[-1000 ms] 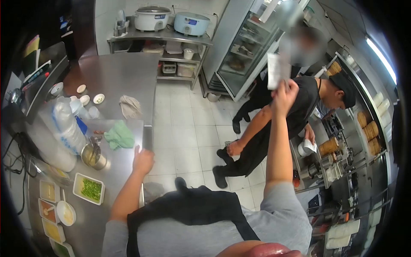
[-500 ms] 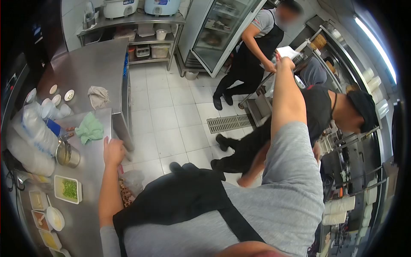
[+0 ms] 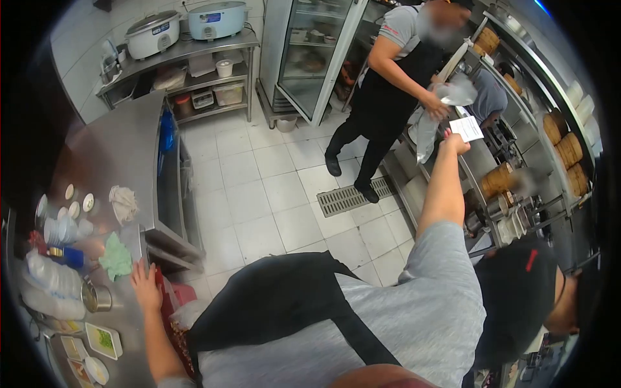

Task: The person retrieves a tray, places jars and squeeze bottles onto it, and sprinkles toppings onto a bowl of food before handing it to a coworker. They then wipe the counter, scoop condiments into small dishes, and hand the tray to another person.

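Note:
My right hand [image 3: 455, 143] is stretched far out to the right, its fingers pinching a white paper slip [image 3: 467, 129] with small dark print. Just beyond the slip, a co-worker's hands [image 3: 436, 103] hold a crumpled clear plastic bag [image 3: 425, 134]. My left hand [image 3: 147, 288] rests with spread fingers on the edge of the steel counter [image 3: 132, 323]. Near it lie a green cloth [image 3: 116, 257], a metal pot [image 3: 97, 297] and a white tub of chopped green herbs [image 3: 103, 339].
An open glass-door fridge [image 3: 317, 64] stands at the back, beside a steel shelf with two rice cookers [image 3: 152, 35]. One co-worker [image 3: 394, 77] stands ahead; another [image 3: 517, 304] is close on my right. Steamer baskets [image 3: 569, 150] fill the right rack. A drain grate [image 3: 352, 197] crosses the tiled floor.
My view has shifted. The co-worker ahead now faces the right-hand rack with the plastic bag raised. The nearer co-worker has moved back beside me. My left hand's fingers have spread on the counter edge.

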{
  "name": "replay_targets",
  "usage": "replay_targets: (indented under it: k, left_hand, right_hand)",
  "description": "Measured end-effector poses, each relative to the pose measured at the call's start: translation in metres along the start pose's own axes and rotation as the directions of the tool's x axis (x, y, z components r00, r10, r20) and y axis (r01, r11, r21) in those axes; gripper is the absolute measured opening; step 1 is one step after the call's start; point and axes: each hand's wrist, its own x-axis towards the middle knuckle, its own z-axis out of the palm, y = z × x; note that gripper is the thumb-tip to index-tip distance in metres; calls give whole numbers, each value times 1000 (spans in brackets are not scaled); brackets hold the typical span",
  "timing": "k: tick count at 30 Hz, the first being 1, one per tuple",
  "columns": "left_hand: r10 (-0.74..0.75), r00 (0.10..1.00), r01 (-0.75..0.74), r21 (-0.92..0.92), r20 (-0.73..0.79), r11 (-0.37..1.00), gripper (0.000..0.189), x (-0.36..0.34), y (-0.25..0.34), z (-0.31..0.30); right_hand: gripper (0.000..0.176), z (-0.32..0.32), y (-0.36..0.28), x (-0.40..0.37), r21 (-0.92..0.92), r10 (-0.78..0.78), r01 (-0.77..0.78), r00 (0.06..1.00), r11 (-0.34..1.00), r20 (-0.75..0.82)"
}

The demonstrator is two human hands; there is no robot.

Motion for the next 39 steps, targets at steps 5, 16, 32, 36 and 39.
replay_targets:
  k: [5, 16, 32, 36, 39]
  left_hand:
    - [-73, 996, 69, 90, 48, 994, 57, 5, 8, 2]
    - [-92, 994, 83, 150, 53, 985, 44, 13, 19, 2]
    - [-167, 986, 159, 198, 21, 967, 32, 12, 10, 2]
    - [-235, 963, 207, 198, 135, 958, 30, 17, 15, -10]
    - [-182, 982, 186, 97, -46, 978, 40, 13, 6, 6]
  right_hand:
    - [29, -15, 17, 59, -101, -8, 1, 997, 995, -75]
    - [50, -46, 59, 154, -199, 45, -62, 995, 978, -86]
    - [45, -84, 55, 227, -279, 5, -22, 998, 960, -60]
    - [41, -63, 78, 135, -472, -390, 435, 900, 767, 196]
    - [38, -36, 115, -9, -321, -490, 722, 666, 613, 563]
